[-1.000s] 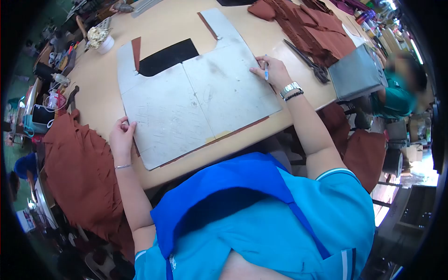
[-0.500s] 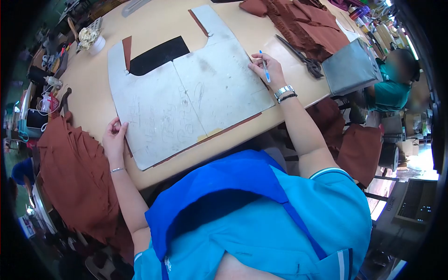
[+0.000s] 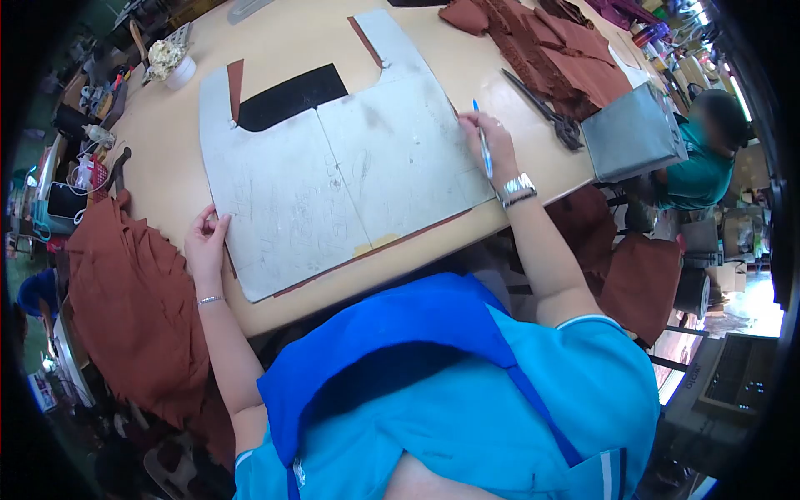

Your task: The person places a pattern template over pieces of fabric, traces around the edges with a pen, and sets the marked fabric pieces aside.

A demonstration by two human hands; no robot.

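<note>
A large pale grey pattern board (image 3: 275, 200) with handwriting and a seam line lies on brown leather (image 3: 237, 83), whose edges show along its sides and bottom. My left hand (image 3: 206, 242) is closed at the board's left edge, thumb and fingers pinching it. In my right hand (image 3: 497, 150) is a blue-and-white pen (image 3: 485, 148), held beside the board's right edge. A black piece (image 3: 292, 97) lies in the board's cut-out. Whether the pen tip touches the leather I cannot tell.
Scissors (image 3: 546, 112) and a grey block (image 3: 633, 133) lie to the right. Brown leather pieces (image 3: 550, 58) are piled at the back right, and more leather (image 3: 133, 308) hangs at the left. A white pot (image 3: 179, 73) stands back left. A person in green (image 3: 704, 158) sits at the right.
My right hand has shifted slightly toward me along the board's right edge, and the pen has turned more upright. My left hand stays at the left edge.
</note>
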